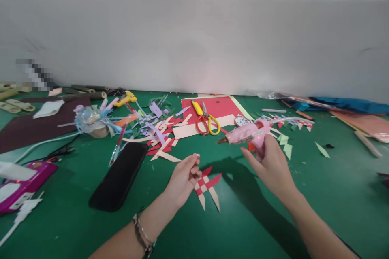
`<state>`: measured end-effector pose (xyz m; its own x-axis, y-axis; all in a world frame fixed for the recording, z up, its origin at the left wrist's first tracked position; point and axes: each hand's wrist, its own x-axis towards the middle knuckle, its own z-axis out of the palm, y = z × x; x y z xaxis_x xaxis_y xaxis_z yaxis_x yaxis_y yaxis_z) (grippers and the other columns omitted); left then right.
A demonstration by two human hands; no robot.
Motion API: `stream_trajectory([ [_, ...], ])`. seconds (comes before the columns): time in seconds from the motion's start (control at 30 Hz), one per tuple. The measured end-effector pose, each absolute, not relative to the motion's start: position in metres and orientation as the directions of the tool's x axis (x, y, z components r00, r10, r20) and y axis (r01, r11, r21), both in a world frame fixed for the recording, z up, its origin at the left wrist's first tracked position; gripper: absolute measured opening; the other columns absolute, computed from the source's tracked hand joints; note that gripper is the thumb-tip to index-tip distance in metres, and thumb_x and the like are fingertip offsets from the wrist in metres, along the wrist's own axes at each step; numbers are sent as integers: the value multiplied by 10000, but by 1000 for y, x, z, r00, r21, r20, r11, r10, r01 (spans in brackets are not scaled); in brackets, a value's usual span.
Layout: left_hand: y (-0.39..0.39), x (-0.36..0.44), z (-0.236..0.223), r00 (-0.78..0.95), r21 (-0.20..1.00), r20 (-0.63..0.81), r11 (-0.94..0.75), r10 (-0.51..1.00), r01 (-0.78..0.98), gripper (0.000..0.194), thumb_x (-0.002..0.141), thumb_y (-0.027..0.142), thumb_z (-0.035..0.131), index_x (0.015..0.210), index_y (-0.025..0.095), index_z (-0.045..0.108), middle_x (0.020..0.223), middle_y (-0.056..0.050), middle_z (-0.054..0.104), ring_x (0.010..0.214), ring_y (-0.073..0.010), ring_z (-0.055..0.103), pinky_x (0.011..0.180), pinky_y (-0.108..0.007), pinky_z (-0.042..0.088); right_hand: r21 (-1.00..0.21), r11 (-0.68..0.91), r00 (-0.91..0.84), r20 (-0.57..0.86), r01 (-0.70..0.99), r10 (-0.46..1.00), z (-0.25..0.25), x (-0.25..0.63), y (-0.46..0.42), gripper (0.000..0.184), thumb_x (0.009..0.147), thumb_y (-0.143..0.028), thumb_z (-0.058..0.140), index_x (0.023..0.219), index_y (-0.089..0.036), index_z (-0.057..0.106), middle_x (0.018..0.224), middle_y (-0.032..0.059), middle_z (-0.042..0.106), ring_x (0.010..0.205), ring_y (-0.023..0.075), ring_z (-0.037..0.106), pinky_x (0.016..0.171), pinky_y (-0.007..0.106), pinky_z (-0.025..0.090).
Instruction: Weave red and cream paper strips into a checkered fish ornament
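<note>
A pink hot glue gun (243,134) is in my right hand (275,166), raised over the table with its nozzle pointing left. My left hand (182,178) is held with its fingers curled and thumb pressed to the fingertips; whatever may be between them is too small to make out. Just right of and below those fingers lies a woven red and cream paper piece (204,185), checkered in the middle with pointed strip ends. Part of it is hidden behind my left hand.
Scissors (208,123) and a yellow cutter (197,107) lie on red paper (221,107). A black phone (120,178) rests at left, near a magenta power strip (30,182). Paper scraps (161,129) spread across the middle. A grey partition (194,44) stands behind the green table (243,230).
</note>
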<state>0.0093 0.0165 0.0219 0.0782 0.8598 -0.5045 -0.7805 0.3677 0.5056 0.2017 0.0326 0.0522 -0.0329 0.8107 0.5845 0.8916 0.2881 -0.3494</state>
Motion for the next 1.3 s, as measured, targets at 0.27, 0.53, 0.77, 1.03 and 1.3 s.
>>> stream_trajectory([
  [0.27,16,7,24,105,512,-498,389,861,-766,166,655,179,710,600,97,577,524,58,476,362,22,339,381,-92,362,-320,283,-42,593,904,804,44,195,24,323,741,-477,494,693,-228,294,556,-61,337,430,96,319,403,231,283],
  [0.53,12,7,24,81,534,-482,366,872,-763,195,564,187,766,606,100,596,543,54,505,382,10,384,397,-109,387,-185,334,-142,644,924,751,42,190,22,275,777,-369,454,678,-232,236,575,-57,284,457,103,307,407,225,265],
  [0.77,12,7,26,54,541,-536,392,842,-744,152,624,163,722,605,114,580,560,54,526,350,10,391,352,-106,369,-217,313,-110,634,925,766,41,189,19,262,763,-369,453,678,-235,244,564,-58,285,439,103,292,388,229,253],
  [1.03,17,4,24,18,506,-579,377,815,-776,105,736,85,613,642,117,581,570,29,568,355,1,458,346,-85,393,-261,281,-69,606,924,792,40,190,23,268,739,-387,456,664,-235,248,569,-53,291,454,107,301,407,236,260],
  [1.3,18,4,22,8,486,-580,354,814,-799,196,817,29,479,673,92,595,578,8,589,398,-17,523,395,-102,459,-255,259,-55,604,932,795,38,192,25,277,733,-397,455,653,-234,245,575,-50,284,463,109,292,422,241,261],
])
